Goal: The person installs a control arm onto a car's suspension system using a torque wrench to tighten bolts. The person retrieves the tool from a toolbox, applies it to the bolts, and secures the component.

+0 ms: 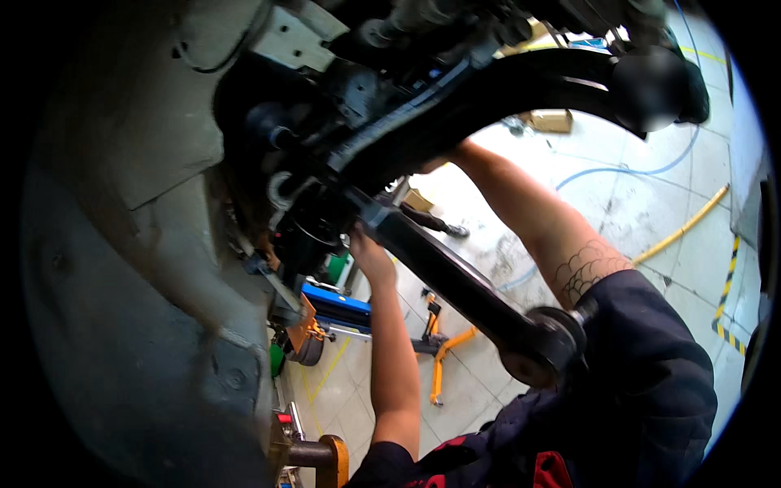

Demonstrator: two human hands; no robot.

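Observation:
A large black suspension control arm (455,276) spreads in two branches across the middle of the view. One branch ends low in a round bushing (541,346), while its curved branch (529,81) runs to the upper right. My left hand (360,241) reaches up beside the inner end of the straight branch, its fingers hidden behind dark parts. Under the curved branch, my right hand (437,163) is mostly covered by it. Whether either hand grips the control arm cannot be seen. Left of my hands is a dark round wheel-hub area (313,215) with a ball joint boot (267,122).
The grey vehicle body (146,350) fills the left side. Below are an orange-legged stand (443,358), a blue tool (338,305) and a yellow hose (683,224). A blue air hose (626,170) and a cardboard box (551,121) lie on the tiled floor.

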